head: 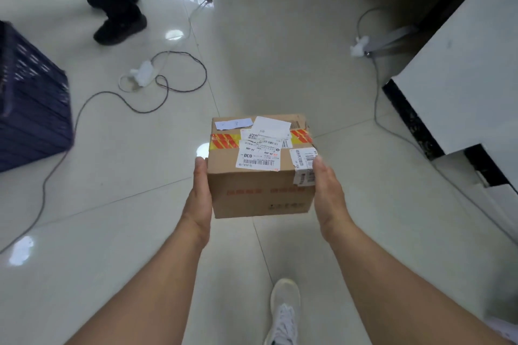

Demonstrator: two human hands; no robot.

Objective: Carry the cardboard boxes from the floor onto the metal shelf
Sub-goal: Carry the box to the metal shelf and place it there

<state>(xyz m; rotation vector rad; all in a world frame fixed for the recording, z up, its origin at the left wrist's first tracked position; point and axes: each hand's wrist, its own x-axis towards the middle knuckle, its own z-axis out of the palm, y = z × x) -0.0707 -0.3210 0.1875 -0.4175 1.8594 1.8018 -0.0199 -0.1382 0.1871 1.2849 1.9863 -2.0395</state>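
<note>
A small brown cardboard box [262, 193] with white shipping labels and red-and-yellow tape on top is held in the air in front of me, above the tiled floor. My left hand [197, 199] presses flat against its left side. On the opposite side my right hand [329, 199] presses in, thumb along the top corner. Both forearms reach in from the bottom of the head view. The metal shelf is not in view.
A dark blue plastic crate [30, 109] stands at the left. Cables [179, 84] loop across the floor beyond the box. Another person's dark trousers and shoes [117, 22] are at top left. A white wall corner with black skirting [448, 92] is at the right. My white shoe [284, 314] shows below.
</note>
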